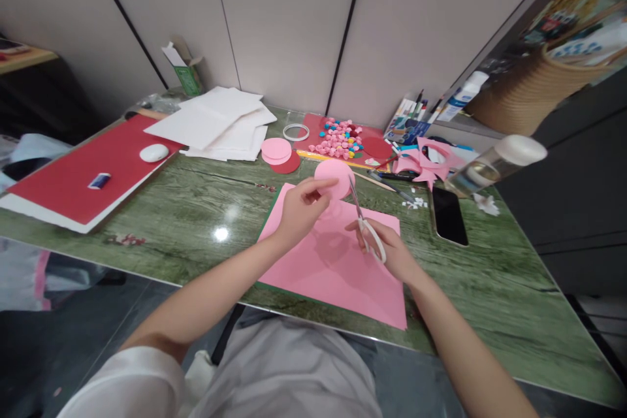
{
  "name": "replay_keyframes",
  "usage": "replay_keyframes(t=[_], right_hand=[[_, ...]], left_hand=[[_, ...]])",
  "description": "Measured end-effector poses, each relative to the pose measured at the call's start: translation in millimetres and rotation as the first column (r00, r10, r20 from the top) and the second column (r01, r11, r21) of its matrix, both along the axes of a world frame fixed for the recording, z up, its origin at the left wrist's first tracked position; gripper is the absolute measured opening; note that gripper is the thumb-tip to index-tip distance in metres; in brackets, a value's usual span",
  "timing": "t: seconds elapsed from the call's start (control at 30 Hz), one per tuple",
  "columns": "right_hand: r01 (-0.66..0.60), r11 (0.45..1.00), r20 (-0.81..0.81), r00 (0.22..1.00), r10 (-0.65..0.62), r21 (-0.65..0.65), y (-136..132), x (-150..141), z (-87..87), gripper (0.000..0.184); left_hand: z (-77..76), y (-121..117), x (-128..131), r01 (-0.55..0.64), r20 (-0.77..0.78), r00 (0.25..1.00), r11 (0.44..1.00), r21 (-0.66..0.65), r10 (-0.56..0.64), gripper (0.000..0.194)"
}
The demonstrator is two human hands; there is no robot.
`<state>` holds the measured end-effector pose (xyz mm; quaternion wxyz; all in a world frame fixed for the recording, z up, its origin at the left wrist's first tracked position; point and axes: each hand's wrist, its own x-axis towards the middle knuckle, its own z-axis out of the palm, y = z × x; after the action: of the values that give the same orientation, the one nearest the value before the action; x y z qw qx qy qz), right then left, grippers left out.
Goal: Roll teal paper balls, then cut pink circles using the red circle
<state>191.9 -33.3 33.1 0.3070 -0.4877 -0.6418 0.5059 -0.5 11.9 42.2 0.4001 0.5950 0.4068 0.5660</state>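
Between the thumb and fingers of my left hand [307, 208] is a pink paper circle [333, 176], held up over the mat of paper. My right hand [385, 247] has its fingers through the handles of white-handled scissors [372, 241]. Their blades reach up to the circle's right edge. Beneath both hands lies a stack of pink paper sheets [298, 268] with a green sheet edge showing at the left. More pink circles [275, 151] rest on a red circle [289, 163] behind my left hand.
Small coloured balls [340, 140] sit on red paper at the back. Pink scraps [426, 158], a phone [449, 215] and a clear bottle [490, 166] stand or lie to the right. White sheets [215, 121] and a red sheet [93, 170] with a glue stick [99, 181] are at left.
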Motion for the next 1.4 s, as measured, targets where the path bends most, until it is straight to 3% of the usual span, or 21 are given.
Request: replay_keyframes(t=[1.4], right_hand=[[0.004, 1.0, -0.01, 1.0, -0.004, -0.008, -1.9, -3.0, -2.6, 0.028]], left_hand=[[-3.0, -0.1, 3.2, -0.021, -0.004, 1.0, 0.999, 0.031, 0.021, 0.025]])
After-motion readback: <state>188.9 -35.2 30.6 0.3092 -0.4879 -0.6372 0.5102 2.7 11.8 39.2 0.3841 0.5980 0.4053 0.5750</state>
